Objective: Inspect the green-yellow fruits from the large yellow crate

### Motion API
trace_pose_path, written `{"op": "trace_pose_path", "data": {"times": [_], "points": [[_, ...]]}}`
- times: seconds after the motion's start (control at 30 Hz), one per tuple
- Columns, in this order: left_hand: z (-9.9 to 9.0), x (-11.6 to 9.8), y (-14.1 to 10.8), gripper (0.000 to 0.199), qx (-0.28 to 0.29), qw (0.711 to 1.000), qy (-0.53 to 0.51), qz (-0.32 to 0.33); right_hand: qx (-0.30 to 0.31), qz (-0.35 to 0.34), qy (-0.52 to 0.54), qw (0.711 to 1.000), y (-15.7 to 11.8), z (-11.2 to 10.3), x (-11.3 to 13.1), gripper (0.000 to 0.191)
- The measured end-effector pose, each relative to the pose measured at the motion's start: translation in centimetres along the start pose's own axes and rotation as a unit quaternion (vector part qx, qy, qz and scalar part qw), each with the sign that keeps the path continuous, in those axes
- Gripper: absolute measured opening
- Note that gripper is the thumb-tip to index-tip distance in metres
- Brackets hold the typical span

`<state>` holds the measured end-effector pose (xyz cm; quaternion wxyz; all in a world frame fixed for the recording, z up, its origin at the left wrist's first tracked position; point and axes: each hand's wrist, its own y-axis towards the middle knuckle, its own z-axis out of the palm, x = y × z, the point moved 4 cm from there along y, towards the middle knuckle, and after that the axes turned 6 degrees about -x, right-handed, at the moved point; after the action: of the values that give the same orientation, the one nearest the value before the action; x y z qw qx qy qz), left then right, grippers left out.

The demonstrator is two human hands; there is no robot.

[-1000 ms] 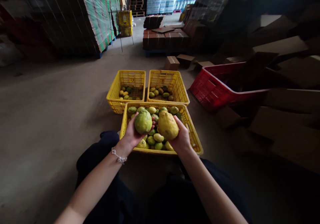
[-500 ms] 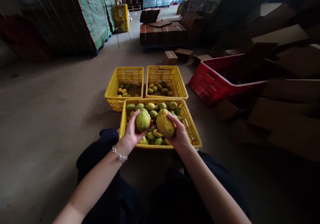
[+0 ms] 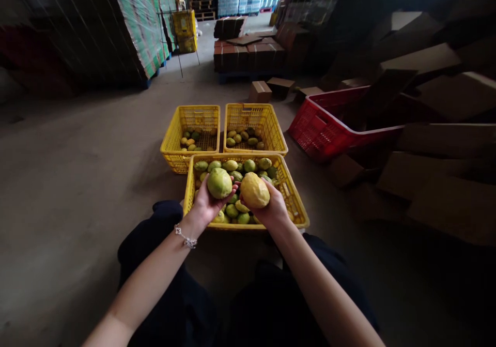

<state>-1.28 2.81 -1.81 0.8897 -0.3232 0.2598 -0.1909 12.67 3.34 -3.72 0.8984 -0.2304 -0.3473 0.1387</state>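
1. Up close, the left grip (image 3: 204,206) is cupping the green fruit (image 3: 219,183), fingers wrapping it from below; the right grip (image 3: 277,206) is likewise clasping the yellow fruit (image 3: 254,190).
2. Both fruits are looking hefty and firm, I'd judge, with lumpy skin that may be turning slick; the broad sides are offering the best hold, and a drop would likely be bruising them.
3. Green is resting in the left palm, yellow is nestling against the right fingers, and the pair are sitting just apart above the front crate (image 3: 297,207).
4. Underneath, more fruits (image 3: 236,175) are crowding that crate.
5. Farther on, the left rear crate (image 3: 172,130) and right rear crate (image 3: 277,127) are carrying small batches, while the red crate (image 3: 315,130) is standing off right.
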Motion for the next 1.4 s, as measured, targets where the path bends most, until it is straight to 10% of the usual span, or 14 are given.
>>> {"op": "trace_pose_path", "data": {"times": [0.93, 1.17, 1.4], "points": [[-1.7, 0.2, 1.0, 0.065, -0.03, 0.942, 0.331, 0.049, -0.071, 0.028, -0.109, 0.991, -1.2, 0.8, 1.1, 0.015], [-1.1, -1.8, 0.0, 0.04, -0.046, 0.837, 0.397, 0.373, -0.028, -0.09, -0.166, 0.982, -1.0, 0.7, 1.7, 0.055], [0.0, -2.4, -1.8, 0.064, 0.033, 0.745, 0.425, 0.513, -0.022, -0.316, -0.287, 0.904, -1.3, 0.4, 3.4, 0.085]]}}
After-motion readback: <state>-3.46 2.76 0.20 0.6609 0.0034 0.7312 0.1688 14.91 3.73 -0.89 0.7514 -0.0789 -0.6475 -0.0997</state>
